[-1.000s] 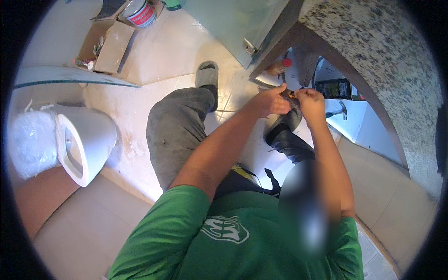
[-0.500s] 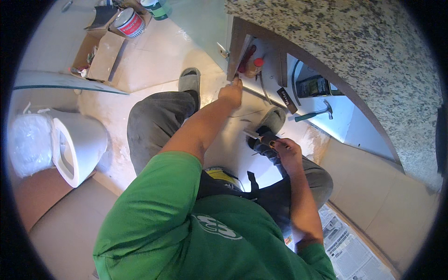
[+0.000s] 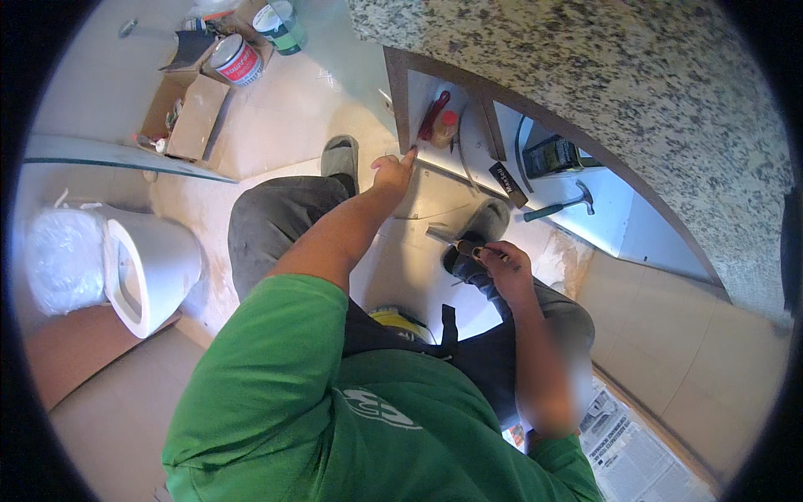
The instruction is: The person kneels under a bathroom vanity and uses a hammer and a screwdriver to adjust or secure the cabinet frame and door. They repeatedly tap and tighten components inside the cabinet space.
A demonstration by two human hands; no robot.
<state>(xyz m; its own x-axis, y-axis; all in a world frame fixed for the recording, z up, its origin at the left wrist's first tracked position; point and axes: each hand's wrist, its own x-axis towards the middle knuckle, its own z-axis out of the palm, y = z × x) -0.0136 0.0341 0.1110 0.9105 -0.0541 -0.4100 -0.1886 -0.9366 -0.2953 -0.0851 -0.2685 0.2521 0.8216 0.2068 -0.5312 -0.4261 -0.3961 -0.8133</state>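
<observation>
My left hand reaches up to the lower front edge of the cabinet, its index finger stretched out and its thumb apart. It holds nothing; the fingertip is at or very near the edge. Over my right shin, my right hand is closed around the dark handle of a chisel, whose flat metal blade points up and left. Inside the cabinet, a bottle with a red cap stands by a red-handled tool. A hammer and a dark block with pale lettering lie on the cabinet floor.
A speckled stone countertop overhangs at upper right. On the left are a glass panel and a white toilet. A cardboard box and paint buckets stand at the back left. Newspaper lies at lower right.
My left hand has drawn slightly left and its thumb has come away from the index finger. My right hand with the chisel has moved a little left. The view has shifted slightly.
</observation>
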